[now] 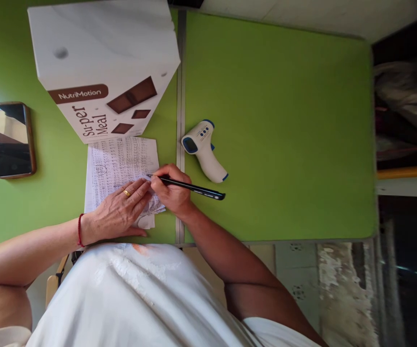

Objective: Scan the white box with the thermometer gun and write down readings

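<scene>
Gripped in my right hand (172,189) is a black pen (194,188), its tip at the paper and its back end pointing right. My left hand (123,209) lies flat across the lower part of the sheets, fingers stretched toward the pen tip. A gold ring and a red string bracelet show on that side. Under both hands, the stack of papers (121,159) is covered with dense handwriting. A white NutriMotion box (103,53) stands at the papers' top edge. Just right of my right hand lies a white and blue infrared thermometer (206,152).
The green table (280,130) has a metal seam (180,96) running between its two panels. At the far left lies a phone (12,140) in a brown case. Beyond the table's right edge are a bundled cloth or bag (410,91) and an orange-yellow bar (409,172).
</scene>
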The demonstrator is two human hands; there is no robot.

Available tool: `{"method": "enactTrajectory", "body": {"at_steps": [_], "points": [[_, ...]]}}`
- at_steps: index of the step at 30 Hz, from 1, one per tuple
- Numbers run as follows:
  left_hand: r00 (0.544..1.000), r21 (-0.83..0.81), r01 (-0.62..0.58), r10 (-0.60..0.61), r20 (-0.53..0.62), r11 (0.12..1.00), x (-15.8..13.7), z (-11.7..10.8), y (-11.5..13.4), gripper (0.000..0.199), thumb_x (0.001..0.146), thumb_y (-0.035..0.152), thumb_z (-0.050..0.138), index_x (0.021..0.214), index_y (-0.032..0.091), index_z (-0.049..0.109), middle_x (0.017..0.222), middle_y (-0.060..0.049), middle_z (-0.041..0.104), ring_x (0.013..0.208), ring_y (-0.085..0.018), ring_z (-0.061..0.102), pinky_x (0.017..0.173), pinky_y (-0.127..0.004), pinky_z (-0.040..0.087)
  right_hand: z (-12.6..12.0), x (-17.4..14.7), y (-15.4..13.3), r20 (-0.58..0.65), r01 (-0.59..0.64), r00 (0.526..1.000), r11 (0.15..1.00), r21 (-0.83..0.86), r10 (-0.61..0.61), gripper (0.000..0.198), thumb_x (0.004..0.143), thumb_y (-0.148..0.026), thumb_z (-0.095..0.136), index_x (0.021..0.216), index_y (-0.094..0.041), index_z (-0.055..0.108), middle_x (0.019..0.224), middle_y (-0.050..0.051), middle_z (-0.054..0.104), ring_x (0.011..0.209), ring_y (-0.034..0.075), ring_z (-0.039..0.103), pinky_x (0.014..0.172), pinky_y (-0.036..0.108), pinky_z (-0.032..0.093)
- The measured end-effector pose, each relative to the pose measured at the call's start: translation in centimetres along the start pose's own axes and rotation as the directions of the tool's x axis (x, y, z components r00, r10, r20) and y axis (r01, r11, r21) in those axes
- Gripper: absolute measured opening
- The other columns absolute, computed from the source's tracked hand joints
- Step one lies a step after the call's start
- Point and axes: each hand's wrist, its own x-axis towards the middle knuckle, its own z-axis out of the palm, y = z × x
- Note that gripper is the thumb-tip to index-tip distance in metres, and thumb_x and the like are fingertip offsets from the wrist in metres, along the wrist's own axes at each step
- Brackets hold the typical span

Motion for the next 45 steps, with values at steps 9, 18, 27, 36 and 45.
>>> {"method": "enactTrajectory", "body": {"at_steps": [9, 18, 27, 36, 45], "points": [[1.0, 0.012, 0.009, -0.01, 0.021, 1.0, 0.07, -0.06, -0.02, 0.101, 0.086, 0.07, 0.076, 0.149, -0.004, 0.048, 0.158, -0.035, 0.046, 0.152, -0.045, 0.045, 0.123, -0.054, 0.045, -0.02, 0.07, 0.07, -0.03, 0.023, 0.999, 1.0, 0.001, -0.023, 0.01, 0.088, -0.025, 0.062, 0.079, -0.027, 0.059, 0.064, -0.005, 0.063, 0.054, 0.014, 0.056, 0.057, 0.027, 0.049], [0.999, 0.058, 0.007, -0.009, 0.036, 0.998, 0.22, -0.41, 0.17, 0.109, 0.081, 0.071, 0.081, 0.148, -0.008, 0.047, 0.156, -0.035, 0.048, 0.15, -0.045, 0.047, 0.122, -0.052, 0.047, -0.01, 0.11, -0.15, -0.005, 0.01, 1.0, 0.997, -0.077, -0.01, 0.012, 0.089, -0.026, 0.06, 0.077, -0.026, 0.058, 0.062, -0.005, 0.063, 0.054, 0.012, 0.058, 0.057, 0.024, 0.05], [0.999, 0.063, 0.011, -0.014, 0.05, 0.998, 0.45, -0.67, 0.3, 0.109, 0.078, 0.068, 0.084, 0.147, -0.008, 0.049, 0.155, -0.035, 0.05, 0.148, -0.044, 0.049, 0.122, -0.051, 0.047, -0.08, 0.07, -0.18, 0.029, -0.039, 0.999, 0.996, -0.084, 0.042, 0.014, 0.09, -0.031, 0.06, 0.077, -0.026, 0.057, 0.062, -0.005, 0.064, 0.055, 0.013, 0.059, 0.058, 0.026, 0.051], [0.998, 0.053, 0.016, -0.019, 0.056, 0.998, 0.29, -0.57, 0.24, 0.107, 0.081, 0.069, 0.082, 0.148, -0.008, 0.047, 0.157, -0.035, 0.048, 0.15, -0.044, 0.047, 0.123, -0.051, 0.046, -0.09, 0.11, -0.26, 0.009, -0.01, 1.0, 0.997, -0.078, 0.011, 0.013, 0.089, -0.028, 0.06, 0.077, -0.026, 0.056, 0.062, -0.005, 0.064, 0.054, 0.013, 0.059, 0.057, 0.025, 0.05], [0.999, 0.074, 0.006, -0.01, 0.051, 0.997, 0.29, -0.5, 0.24, 0.107, 0.083, 0.071, 0.079, 0.149, -0.008, 0.047, 0.157, -0.035, 0.048, 0.15, -0.044, 0.047, 0.123, -0.051, 0.045, -0.23, 0.14, -0.12, 0.02, -0.014, 1.0, 0.999, -0.044, 0.014, 0.012, 0.087, -0.028, 0.059, 0.076, -0.026, 0.056, 0.062, -0.005, 0.063, 0.054, 0.013, 0.058, 0.056, 0.026, 0.05]]}}
